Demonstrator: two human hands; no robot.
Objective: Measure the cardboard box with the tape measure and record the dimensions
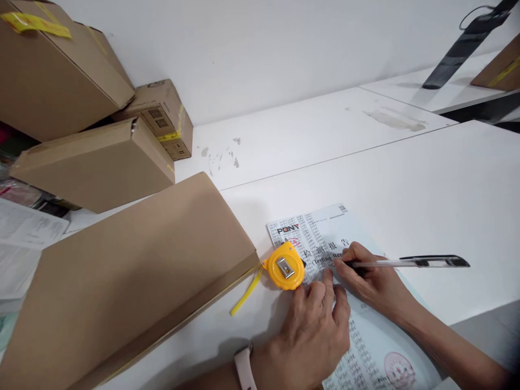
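Note:
A printed testing report (pixel 368 338) with rows of handwriting and a red round stamp lies on the white table. My right hand (pixel 376 281) grips a pen (pixel 430 261), its tip end low over the printed title and its capped-looking dark end pointing right. Beside it, my left hand (pixel 314 330) lies palm down on the paper, fingers bent and a little apart, with nothing in it. A yellow tape measure (pixel 285 266) with a metal clip sits on the paper's left edge, close to my left fingertips; whether they touch cannot be seen. Its yellow strap (pixel 246 292) trails left.
A large flat cardboard box (pixel 138 271) lies to the left. Several more boxes are behind it, including a small taped carton (pixel 166 116). Loose papers (pixel 28 227) are at the far left. A dark upright object (pixel 459 51) stands at the back right near another box (pixel 499 67).

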